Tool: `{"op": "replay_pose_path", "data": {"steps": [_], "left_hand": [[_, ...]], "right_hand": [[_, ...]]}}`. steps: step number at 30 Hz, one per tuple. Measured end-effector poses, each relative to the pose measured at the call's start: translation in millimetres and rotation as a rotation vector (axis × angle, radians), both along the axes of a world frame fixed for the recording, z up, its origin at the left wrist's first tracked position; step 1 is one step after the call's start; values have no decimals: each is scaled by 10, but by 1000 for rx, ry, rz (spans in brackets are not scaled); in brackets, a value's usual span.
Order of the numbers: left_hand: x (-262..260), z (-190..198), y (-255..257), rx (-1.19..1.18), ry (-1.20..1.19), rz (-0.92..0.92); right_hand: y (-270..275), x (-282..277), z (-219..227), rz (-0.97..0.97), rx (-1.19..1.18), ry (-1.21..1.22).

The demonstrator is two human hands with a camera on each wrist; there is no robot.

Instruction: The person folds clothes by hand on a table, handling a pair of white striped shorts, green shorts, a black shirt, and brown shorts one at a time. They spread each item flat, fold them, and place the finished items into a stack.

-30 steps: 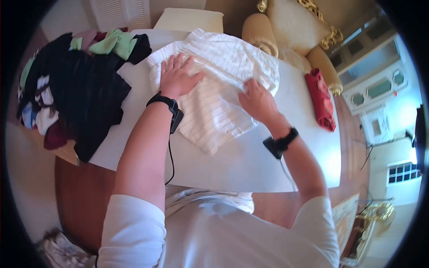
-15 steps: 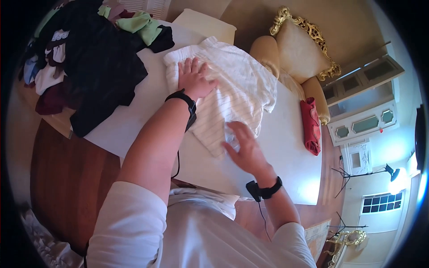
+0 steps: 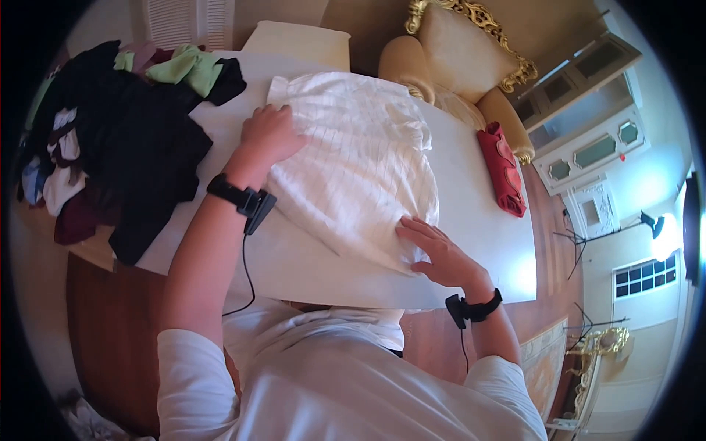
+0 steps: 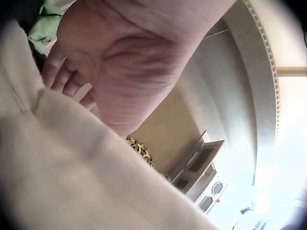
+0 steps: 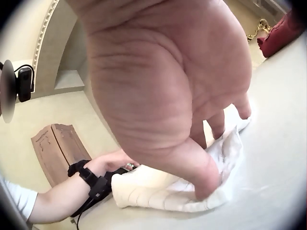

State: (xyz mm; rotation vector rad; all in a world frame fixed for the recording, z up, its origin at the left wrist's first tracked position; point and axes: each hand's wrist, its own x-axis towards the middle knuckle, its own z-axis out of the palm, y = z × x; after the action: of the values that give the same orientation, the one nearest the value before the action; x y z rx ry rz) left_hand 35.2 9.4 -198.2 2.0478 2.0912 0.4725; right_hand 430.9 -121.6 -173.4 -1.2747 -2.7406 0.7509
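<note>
White pinstriped shorts lie spread on the white table, with a few wrinkles along their right side. At their left edge is my left hand, its fingers curled at the cloth. In the left wrist view its palm shows behind a pale fold of cloth, which hides the fingertips. My right hand rests on the near right corner with straight fingers and the thumb apart. The right wrist view shows its thumb on the rumpled hem.
A heap of dark clothes, topped by a green garment, covers the table's left end. On the right lies a rolled red bundle. A gilded armchair and a cream seat or stool stand beyond the far edge.
My left hand has gone from lying flat on the shorts to curling at their left edge. The right hand has moved from their middle to the near right corner, and the cloth lies wider.
</note>
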Motion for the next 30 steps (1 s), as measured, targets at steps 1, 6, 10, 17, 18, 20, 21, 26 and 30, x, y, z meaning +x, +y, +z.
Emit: {"op": "replay_pose_path", "data": {"steps": [1, 6, 10, 17, 18, 20, 21, 26, 30], "left_hand": [[-16, -86, -15, 18, 3, -21], [-85, -140, -159, -17, -69, -123], [-141, 20, -277, -80, -94, -72], [-268, 132, -449, -344, -201, -186], [-267, 157, -470, -399, -205, -216], [-345, 46, -422, -376, -254, -312], [-397, -30, -407, -338, -292, -367], [-671, 45, -428, -403, -531, -536], [-594, 113, -454, -372, -513, -344]], "right_hand": [[-28, 65, 36, -15, -17, -11], [-152, 112, 144, -92, -62, -45], [-170, 86, 147, -181, -85, 55], [-208, 122, -10, -224, 13, 73], [-234, 103, 2, -198, 44, 77], [-265, 33, 55, -146, 111, 86], [-253, 12, 79, -106, 148, 118], [-13, 87, 157, -360, -61, 250], [721, 373, -386, -557, 265, 407]]}}
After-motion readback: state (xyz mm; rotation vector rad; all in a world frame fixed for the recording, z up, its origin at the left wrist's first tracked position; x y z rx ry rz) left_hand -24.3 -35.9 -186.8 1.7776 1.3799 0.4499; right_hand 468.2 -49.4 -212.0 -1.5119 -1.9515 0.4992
